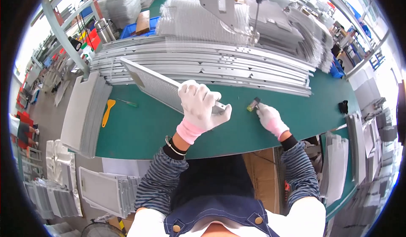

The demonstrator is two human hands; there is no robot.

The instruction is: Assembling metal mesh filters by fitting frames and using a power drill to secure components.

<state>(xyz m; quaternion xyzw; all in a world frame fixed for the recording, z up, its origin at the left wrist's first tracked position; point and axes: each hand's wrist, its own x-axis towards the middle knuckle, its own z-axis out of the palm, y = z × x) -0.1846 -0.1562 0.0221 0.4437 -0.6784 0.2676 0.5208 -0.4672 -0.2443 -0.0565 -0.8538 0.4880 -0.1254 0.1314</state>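
My left hand, in a white glove with a pink cuff, is closed around the near right end of a flat grey panel. That panel has a light metal frame and a mesh-like face, and it stands on edge, slanting away to the far left. To the right, my gloved right hand grips a small hammer. The hammer's head is dark with a yellowish end and sits just above or on the green tabletop; its handle is mostly hidden in my fingers.
Long metal rails lie across the table's back, with stacked mesh sheets behind them. At left are a yellow scraper, a green-handled screwdriver and a stack of panels. A machine arm overhangs the back.
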